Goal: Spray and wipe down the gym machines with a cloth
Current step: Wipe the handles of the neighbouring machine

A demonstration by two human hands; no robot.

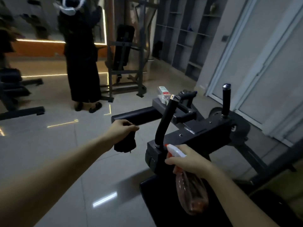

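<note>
Left hand is out over the tiled floor, fingers curled round a bunched dark cloth that hangs below the fist. The cloth is off the machine, just left of it. Right hand is nearer and to the right, gripping the neck of the spray bottle, forefinger across the front of the white spray head. The bottle's clear, reddish body hangs down over the near black pad. Its nozzle sits just beside the base of the curved handle on the black gym machine. So the machine lies between the two hands and beyond them, its padded roller just past the left knuckles. An upright handle stands further right. Far left, a person in dark clothing stands by another frame.
</note>
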